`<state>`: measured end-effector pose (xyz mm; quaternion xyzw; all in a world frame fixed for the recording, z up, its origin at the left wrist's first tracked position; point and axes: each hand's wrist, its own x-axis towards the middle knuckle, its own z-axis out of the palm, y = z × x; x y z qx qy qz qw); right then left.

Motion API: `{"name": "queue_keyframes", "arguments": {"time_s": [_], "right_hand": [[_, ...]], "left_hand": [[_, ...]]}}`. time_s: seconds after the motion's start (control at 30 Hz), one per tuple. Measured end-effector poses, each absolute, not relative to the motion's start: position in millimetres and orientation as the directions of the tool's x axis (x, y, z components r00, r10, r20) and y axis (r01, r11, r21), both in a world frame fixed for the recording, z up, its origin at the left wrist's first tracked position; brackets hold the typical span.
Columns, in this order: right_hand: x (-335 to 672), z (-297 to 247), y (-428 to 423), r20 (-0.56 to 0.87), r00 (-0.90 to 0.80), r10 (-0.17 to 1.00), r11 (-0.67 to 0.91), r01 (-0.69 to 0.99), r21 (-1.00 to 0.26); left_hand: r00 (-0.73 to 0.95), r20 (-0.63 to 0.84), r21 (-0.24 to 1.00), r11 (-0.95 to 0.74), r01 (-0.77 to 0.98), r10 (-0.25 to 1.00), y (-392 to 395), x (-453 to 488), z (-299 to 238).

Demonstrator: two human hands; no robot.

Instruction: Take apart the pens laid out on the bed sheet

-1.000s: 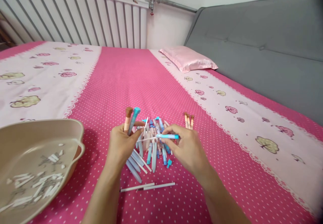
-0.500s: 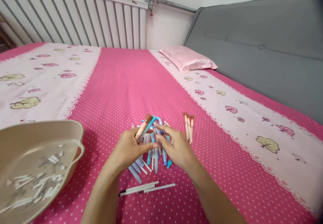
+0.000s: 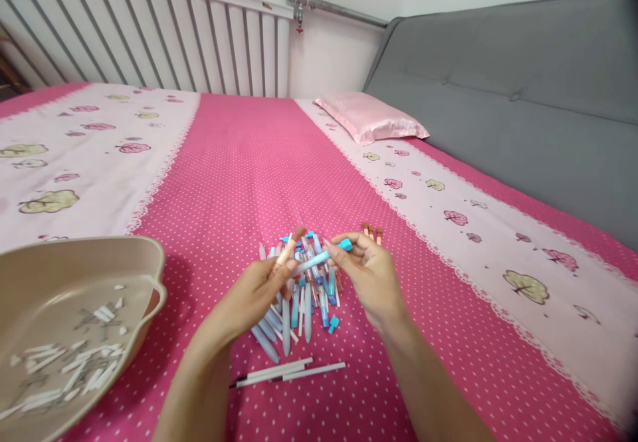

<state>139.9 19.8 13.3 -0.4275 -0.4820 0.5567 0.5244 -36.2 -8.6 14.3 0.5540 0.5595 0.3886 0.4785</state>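
My left hand (image 3: 252, 296) is closed around a peach pen part with a brown top (image 3: 286, 253), which points up and away. Between my hands lies a light-blue pen part with a turquoise end (image 3: 319, 260); the fingers of my right hand (image 3: 371, 276) pinch it near that end. Its other end meets my left thumb. Beneath both hands is a loose pile of pen parts (image 3: 308, 302), blue, white and clear. Behind my right hand, several brown-topped pen parts (image 3: 371, 232) are partly hidden. Several thin white pen refills with dark ends (image 3: 299, 371) lie nearer me.
On the left stands a beige basin (image 3: 160, 262) with small white pieces (image 3: 74, 369) in it. The pink dotted bedspread (image 3: 249, 156) lies under everything. A pink pillow (image 3: 369, 116) rests by the grey headboard (image 3: 508, 76); a white radiator (image 3: 199, 43) lines the wall.
My right hand has gone from open fingers over the pile to pinching the turquoise-ended pen part, which now lies across between both hands. My right hand has risen slightly and moved right.
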Motion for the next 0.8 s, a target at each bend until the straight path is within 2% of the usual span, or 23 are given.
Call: {"name": "queue_keyframes", "arguments": {"time_s": [0.1,0.17,0.23,0.37,0.47,0.57,0.7,0.8], "right_hand": [[148.8,18.8,24.4,-0.055,0.031,0.998,-0.043,-0.293,-0.955],[150.0,19.8,25.9,-0.13,0.026,0.991,-0.107,-0.42,-0.901],[146.5,18.6,25.7,-0.216,-0.028,0.976,-0.199,-0.52,-0.831],[130.8,13.3,20.0,-0.326,-0.161,0.932,-0.355,-0.594,-0.722],[120.0,10.5,13.4,-0.354,-0.238,0.904,-0.425,-0.583,-0.692],[116.5,10.0,7.8,-0.339,-0.359,0.87,-0.485,-0.492,-0.723],[121.5,10.5,3.7,-0.276,-0.629,0.727,-0.54,-0.276,-0.795],[124.7,10.0,2.4,-0.241,-0.741,0.627,-0.563,-0.217,-0.797]], "left_hand": [[-0.268,-0.099,0.994,0.106,0.015,0.958,-3.7,-38.8,12.3],[-0.418,-0.135,0.98,0.06,-0.188,0.898,-0.8,-37.1,13.9],[-0.427,-0.209,0.923,0.033,-0.384,0.88,0.3,-33.3,18.2],[-0.257,-0.255,0.767,0.033,-0.64,0.932,-2.7,-25.8,29.7],[-0.242,-0.197,0.746,-0.015,-0.666,0.95,-5.3,-24.3,34.4],[-0.281,-0.15,0.778,-0.062,-0.625,0.948,-5.7,-26.3,33.8],[-0.177,-0.187,0.807,0.049,-0.589,0.966,-6.2,-26.9,29.9],[-0.076,-0.201,0.814,0.124,-0.568,0.977,-7.3,-22.9,28.2]]}}
